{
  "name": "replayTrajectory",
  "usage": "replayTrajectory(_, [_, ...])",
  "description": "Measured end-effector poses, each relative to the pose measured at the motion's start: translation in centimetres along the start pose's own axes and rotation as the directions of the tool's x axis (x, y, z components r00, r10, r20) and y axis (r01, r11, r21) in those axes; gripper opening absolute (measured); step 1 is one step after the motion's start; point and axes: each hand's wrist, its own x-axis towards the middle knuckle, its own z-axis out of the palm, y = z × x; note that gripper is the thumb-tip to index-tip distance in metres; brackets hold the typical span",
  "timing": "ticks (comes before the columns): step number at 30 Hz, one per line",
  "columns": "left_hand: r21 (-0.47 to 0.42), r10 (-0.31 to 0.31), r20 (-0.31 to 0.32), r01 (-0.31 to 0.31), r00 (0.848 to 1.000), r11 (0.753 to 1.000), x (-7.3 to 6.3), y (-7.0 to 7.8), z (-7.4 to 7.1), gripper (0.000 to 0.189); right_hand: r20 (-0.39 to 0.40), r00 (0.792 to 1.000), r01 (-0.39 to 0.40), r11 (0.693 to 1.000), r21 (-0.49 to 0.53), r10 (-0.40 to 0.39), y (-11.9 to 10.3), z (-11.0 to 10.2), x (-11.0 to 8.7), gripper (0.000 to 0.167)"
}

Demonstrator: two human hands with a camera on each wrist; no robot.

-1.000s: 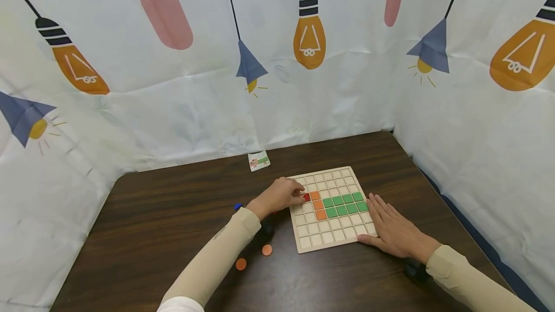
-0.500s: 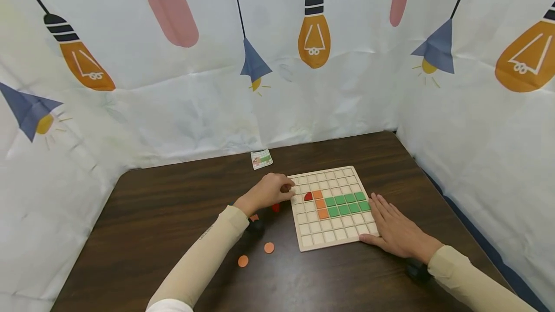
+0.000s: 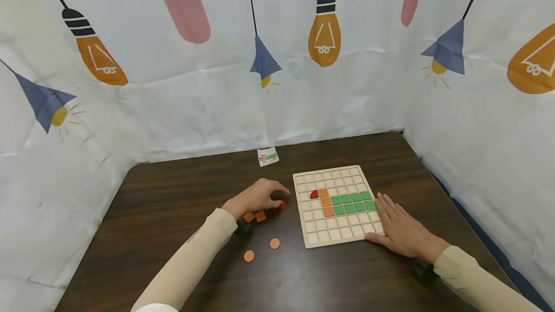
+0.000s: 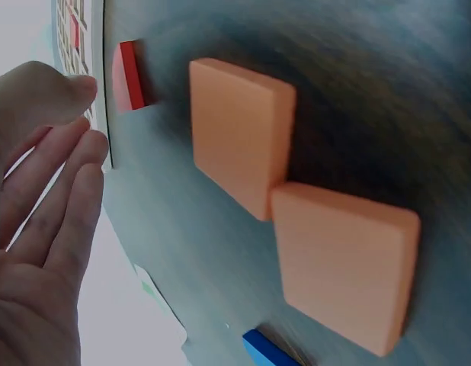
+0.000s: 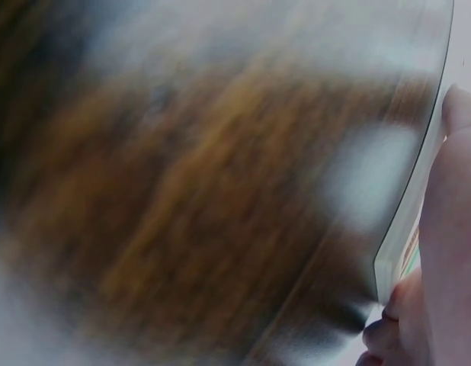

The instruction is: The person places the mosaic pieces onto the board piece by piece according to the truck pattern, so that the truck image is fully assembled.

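A wooden grid board [image 3: 318, 236] lies on the table with a red rounded piece [image 3: 314, 195], a column of orange square tiles [image 3: 326, 202] and two rows of green square tiles [image 3: 351, 203] in its cells. My left hand [image 3: 257, 196] hovers left of the board, fingers bent loosely around nothing. Beside its thumb is a loose red piece [image 3: 283, 204]; in the left wrist view this red piece [image 4: 129, 76] stands apart from the fingertips. My right hand [image 3: 403, 230] rests with straight fingers along the board's right edge, its thumb at the lower corner.
Two loose orange square tiles [image 4: 239, 133] lie under the left wrist. Two orange discs [image 3: 275, 243] sit nearer the front. A blue piece [image 4: 266, 351] shows in the left wrist view. A small pattern card [image 3: 268, 156] lies at the table's back edge.
My left hand has drawn back from the red piece on the board, leaving it in its cell, and moved left to the loose red piece. The right hand stays at the board's edge.
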Motion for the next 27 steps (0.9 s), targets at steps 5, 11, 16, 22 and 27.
replayTrajectory(5, [-0.013,0.025,0.054,-0.024,0.998,1.000,-0.23,-0.40,0.11,0.037,-0.009,1.000,0.003,1.000,-0.007,-0.003,0.14,0.14,-0.02,0.106])
replayTrajectory(11, [-0.025,0.053,0.093,-0.051,0.994,0.998,-0.16,-0.54,0.14,0.041,-0.015,1.000,0.002,1.000,-0.013,-0.002,0.27,0.21,-0.05,0.105])
replayTrajectory(16, [-0.010,0.059,0.126,-0.058,0.990,0.998,-0.04,-0.42,-0.05,0.040,-0.014,1.000,0.006,1.000,-0.017,-0.006,0.22,0.12,0.01,0.105])
replayTrajectory(22, [0.009,0.035,0.144,-0.037,0.989,0.999,0.06,-0.24,-0.14,0.037,-0.017,1.000,0.008,1.000,-0.024,-0.009,0.11,0.03,0.03,0.105])
replayTrajectory(27, [0.029,0.032,0.139,-0.036,0.990,0.999,0.13,-0.07,-0.07,0.033,-0.019,1.000,0.009,1.000,-0.021,-0.009,0.14,0.10,0.00,0.105])
